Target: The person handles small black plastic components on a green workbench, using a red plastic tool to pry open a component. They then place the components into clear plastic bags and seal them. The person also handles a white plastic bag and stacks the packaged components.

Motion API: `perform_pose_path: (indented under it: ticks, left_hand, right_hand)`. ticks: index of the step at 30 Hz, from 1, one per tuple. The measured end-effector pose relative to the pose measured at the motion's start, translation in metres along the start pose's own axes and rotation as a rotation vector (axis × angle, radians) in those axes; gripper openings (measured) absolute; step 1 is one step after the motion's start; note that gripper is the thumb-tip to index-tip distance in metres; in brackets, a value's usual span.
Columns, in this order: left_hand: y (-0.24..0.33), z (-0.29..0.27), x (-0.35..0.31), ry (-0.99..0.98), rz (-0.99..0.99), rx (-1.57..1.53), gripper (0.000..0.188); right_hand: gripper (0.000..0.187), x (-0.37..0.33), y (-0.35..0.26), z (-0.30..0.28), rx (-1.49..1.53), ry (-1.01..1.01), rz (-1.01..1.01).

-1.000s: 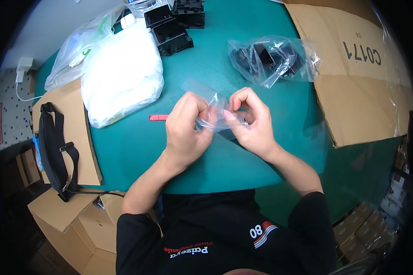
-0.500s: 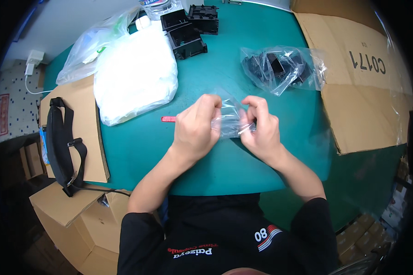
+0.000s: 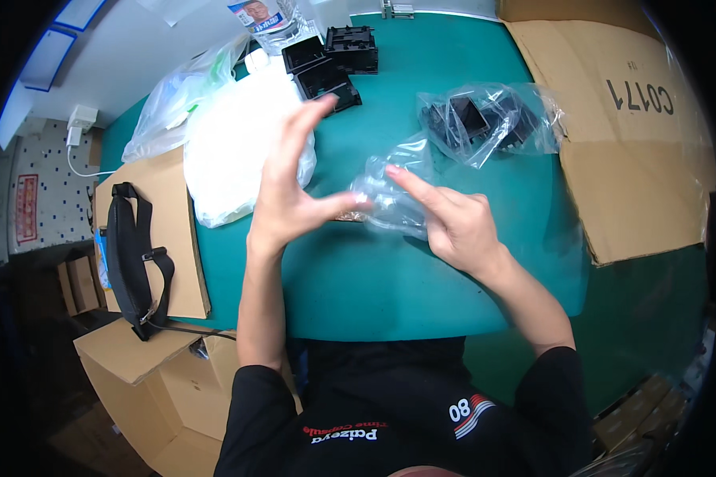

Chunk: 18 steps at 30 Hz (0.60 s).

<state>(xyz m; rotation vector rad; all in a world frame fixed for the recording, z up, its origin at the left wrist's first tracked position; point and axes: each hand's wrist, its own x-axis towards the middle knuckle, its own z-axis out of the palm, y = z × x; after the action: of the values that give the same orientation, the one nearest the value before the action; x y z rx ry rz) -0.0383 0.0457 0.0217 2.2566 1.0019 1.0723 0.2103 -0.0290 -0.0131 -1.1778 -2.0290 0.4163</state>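
Note:
A small clear plastic bag [image 3: 391, 191] is held just above the green table [image 3: 374, 278]. My right hand [image 3: 457, 226] grips its right side, index finger stretched out across the top of it. To the bag's left, my left hand [image 3: 288, 187] has its fingers spread and raised. Only its thumb tip touches the bag's left edge. What is inside the bag cannot be made out.
A clear bag of black plastic parts [image 3: 485, 119] lies beyond my right hand. Black trays [image 3: 334, 60] and white plastic bags [image 3: 235, 143] sit at the back left. Flat cardboard [image 3: 636, 151] covers the right side. Cardboard [image 3: 163, 230] with a black strap bag [image 3: 131, 254] lies on the left.
Both hands were pinched on the small bag. Now my left hand has let go and spread its fingers upward, while my right hand keeps hold.

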Motion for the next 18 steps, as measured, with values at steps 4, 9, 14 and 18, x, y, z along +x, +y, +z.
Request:
perform_pose_path:
  ticks: [4, 9, 14, 18]
  left_hand:
    - [-0.024, 0.016, 0.011, 0.007, 0.064, 0.404, 0.118]
    - [-0.043, 0.016, 0.010, 0.015, -0.033, 0.366, 0.106]
    - [-0.057, 0.032, 0.009, 0.138, -0.087, 0.614, 0.047]
    - [-0.048, 0.038, 0.009, 0.137, -0.079, 0.622, 0.032]
  right_hand:
    - [0.054, -0.002, 0.005, 0.000, -0.005, -0.045, 0.008]
    - [0.036, -0.005, 0.012, 0.006, -0.019, -0.021, 0.089]
    - [0.024, -0.003, 0.011, 0.009, -0.053, -0.016, 0.111]
    - [0.027, -0.003, 0.013, 0.008, 0.083, 0.056, 0.209]
